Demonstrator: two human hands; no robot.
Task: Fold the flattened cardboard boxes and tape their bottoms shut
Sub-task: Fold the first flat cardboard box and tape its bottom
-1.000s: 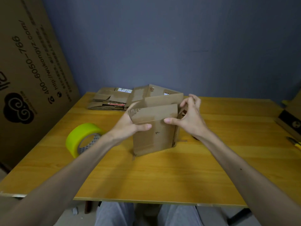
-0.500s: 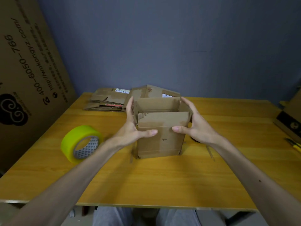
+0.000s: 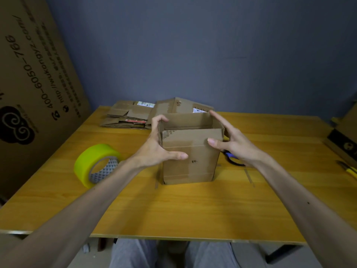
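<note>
Since a second ago the small brown cardboard box has gone from a skewed, half-opened shape to a squared one. In the last half second the left hand's fingers have bent over its top edge. The box stands upright near the middle of the yellow wooden surface. Its upper end is open, with the near flap standing straight up and the far flap behind it.

The left hand grips the left wall, fingers curled over the edge and thumb flat on the front face. The right hand presses the right side with its fingers nearly straight along the side flap and its thumb tip on the front face. It steadies the box more than it clasps it.

The step in hand looks like forming the box: the tube is opened to a rectangle and no upper flap is folded in yet. I judge this upper end to be the bottom that wants closing.

The next move calls for pushing the two side flaps inward, then laying the long ones over them and holding them flat with one hand. That frees the other hand to reach the roll of yellow-green tape, which stands on edge to the left, well apart from the box. Blue-handled scissors lie just beside the box, partly hidden by the right hand. A stack of flattened brown cardboard boxes waits at the far edge.
</note>
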